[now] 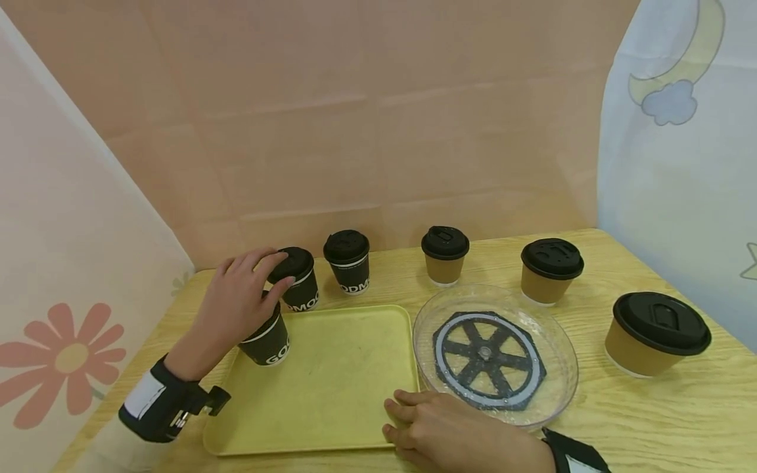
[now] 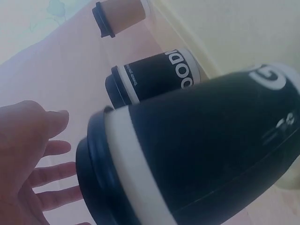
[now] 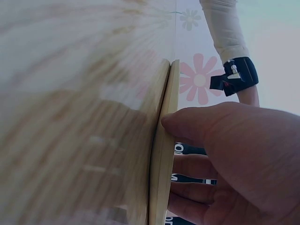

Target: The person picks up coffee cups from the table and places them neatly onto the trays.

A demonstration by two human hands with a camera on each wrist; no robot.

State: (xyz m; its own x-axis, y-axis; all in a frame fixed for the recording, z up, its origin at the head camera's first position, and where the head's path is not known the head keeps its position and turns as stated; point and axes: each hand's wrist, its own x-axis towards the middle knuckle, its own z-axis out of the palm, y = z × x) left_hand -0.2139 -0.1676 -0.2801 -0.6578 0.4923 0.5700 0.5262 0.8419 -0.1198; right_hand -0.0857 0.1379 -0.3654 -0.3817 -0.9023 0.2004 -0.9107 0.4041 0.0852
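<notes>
My left hand [image 1: 239,295] hovers over a black lidded paper coffee cup [image 1: 269,341] at the back left of a yellow tray [image 1: 331,381]. In the left wrist view, its thumb and spread fingers [image 2: 51,176] stand beside that cup's black lid [image 2: 101,173], with nothing between them. Just behind is a second black coffee cup [image 1: 299,289], which the fingertips overlap in the head view. My right hand [image 1: 443,430] holds the tray's front right corner, thumb on the outer rim and fingers over the inner side.
Behind the tray stands another black cup [image 1: 350,266]. Three brown cups with black lids, a back one [image 1: 445,263], a middle one [image 1: 547,276] and a right one [image 1: 650,338], curve round a clear round turntable [image 1: 564,387]. Fabric walls [image 1: 378,131] enclose the wooden table.
</notes>
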